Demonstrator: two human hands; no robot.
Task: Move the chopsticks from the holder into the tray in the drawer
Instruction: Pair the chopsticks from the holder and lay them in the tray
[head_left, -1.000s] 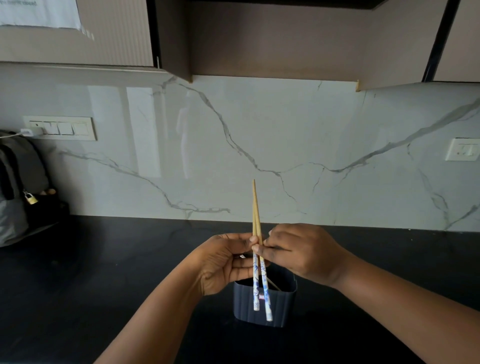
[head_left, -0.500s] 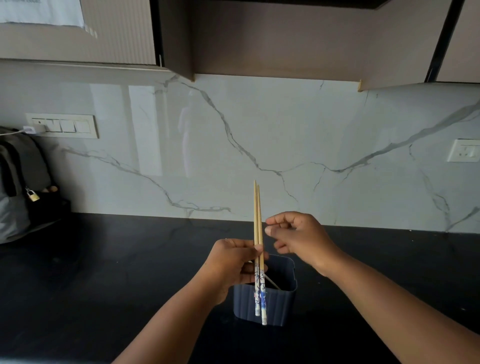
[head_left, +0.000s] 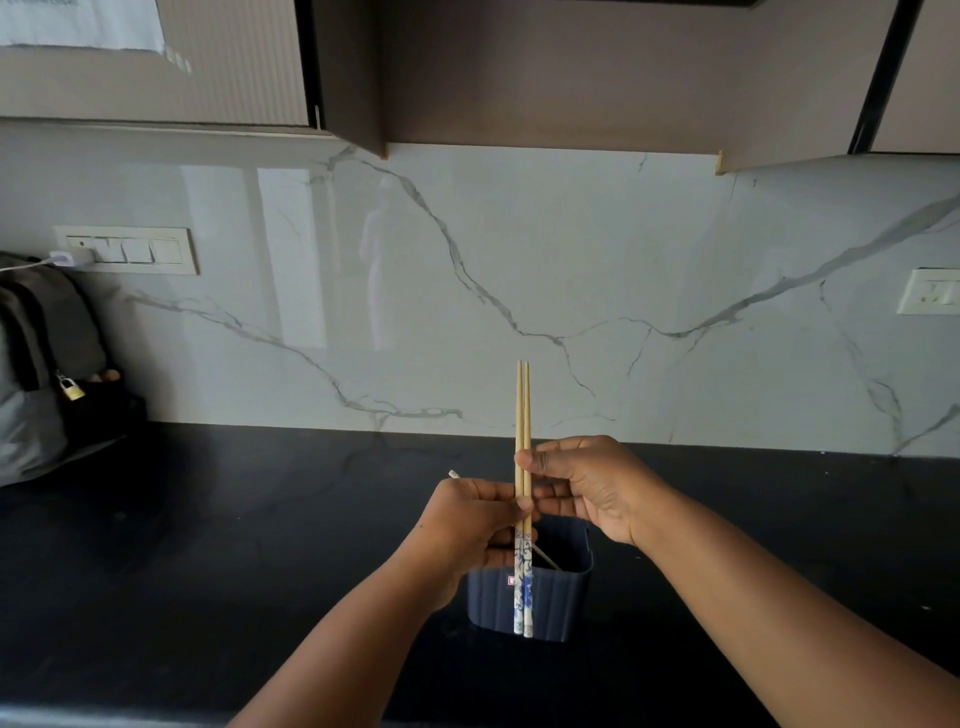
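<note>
both hands pinch the upright chopsticks (head_left: 522, 415) — left hand (head_left: 475, 525) at 9 o'clock, right hand (head_left: 592, 488) at 3 — a loosened pinch drops them back into the holder (head_left: 550, 597).

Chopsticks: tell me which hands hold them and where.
Both hands pinch the chopsticks mid-shaft, upright: left hand lower, right hand just above.

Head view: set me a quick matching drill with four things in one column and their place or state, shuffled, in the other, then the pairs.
Things:
1. chopsticks
2. holder
3. backpack
4. wall socket

Place or state:
A. far left, at the end of the counter
B. upright, gripped by both hands
C. on the right of the backsplash
D. dark blue, on the counter below the hands

Pairs: 1-B, 2-D, 3-A, 4-C
</note>
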